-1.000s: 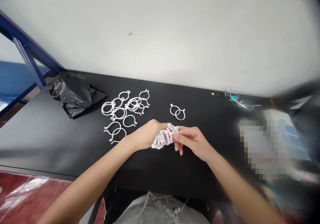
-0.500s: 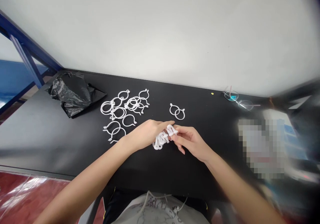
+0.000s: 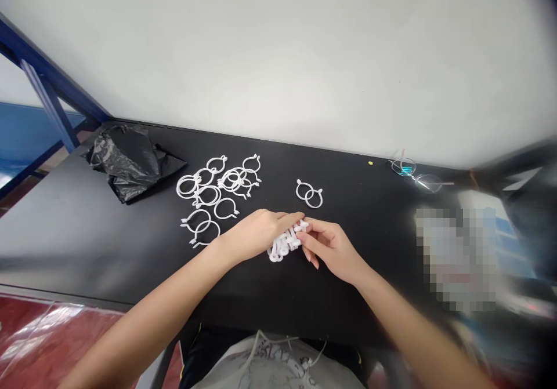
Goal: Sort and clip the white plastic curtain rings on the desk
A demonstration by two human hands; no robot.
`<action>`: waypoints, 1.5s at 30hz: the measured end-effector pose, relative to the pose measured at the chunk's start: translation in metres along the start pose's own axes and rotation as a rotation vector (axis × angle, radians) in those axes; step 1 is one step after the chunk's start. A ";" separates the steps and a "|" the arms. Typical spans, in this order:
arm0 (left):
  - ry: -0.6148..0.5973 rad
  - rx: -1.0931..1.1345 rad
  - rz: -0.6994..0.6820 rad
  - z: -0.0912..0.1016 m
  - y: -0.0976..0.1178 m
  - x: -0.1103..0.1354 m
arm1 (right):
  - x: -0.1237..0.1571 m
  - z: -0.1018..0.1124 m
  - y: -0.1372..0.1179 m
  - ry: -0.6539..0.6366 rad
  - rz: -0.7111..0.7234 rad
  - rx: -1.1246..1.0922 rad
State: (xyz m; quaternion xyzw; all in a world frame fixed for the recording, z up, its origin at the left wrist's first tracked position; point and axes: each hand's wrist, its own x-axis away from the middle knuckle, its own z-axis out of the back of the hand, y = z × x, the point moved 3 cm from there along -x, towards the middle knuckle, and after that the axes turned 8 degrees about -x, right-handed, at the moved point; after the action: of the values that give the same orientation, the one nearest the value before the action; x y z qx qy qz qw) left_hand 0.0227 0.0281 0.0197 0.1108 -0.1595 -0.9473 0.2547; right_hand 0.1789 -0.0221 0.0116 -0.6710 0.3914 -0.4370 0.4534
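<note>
Just above the dark table, my left hand (image 3: pixel 261 233) is closed around a bunch of white plastic curtain rings (image 3: pixel 285 244), seen mostly edge-on. My right hand (image 3: pixel 333 247) pinches the right end of that bunch between thumb and fingers. Parts of the held rings are hidden behind my fingers. Beyond my hands lie two overlapping white curtain rings (image 3: pixel 314 199), with small knobs at their open ends. A loose pile of several similar rings (image 3: pixel 208 195) spreads out left of my hands, its nearest ones close to my left forearm.
A crumpled black plastic bag (image 3: pixel 130 166) rests at the table's left back. Eyeglasses (image 3: pixel 429 183) lie near the wall on the right. Closer on that side is a blurred, pixelated object (image 3: pixel 456 255). The black table (image 3: pixel 243 308) meets a white wall (image 3: pixel 278 58).
The rings at the right end of the bunch have turned and drawn closer to the others as my right fingers shifted slightly. The loose rings on the table have stayed put.
</note>
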 end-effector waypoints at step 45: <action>0.100 0.293 0.135 -0.007 0.001 -0.005 | 0.001 -0.003 -0.007 0.067 0.129 -0.059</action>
State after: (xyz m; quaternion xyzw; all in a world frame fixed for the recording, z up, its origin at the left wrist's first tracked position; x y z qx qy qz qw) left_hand 0.0292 0.0280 0.0142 0.1826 -0.2903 -0.8879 0.3066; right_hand 0.1776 -0.0218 0.0192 -0.6427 0.4613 -0.4173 0.4473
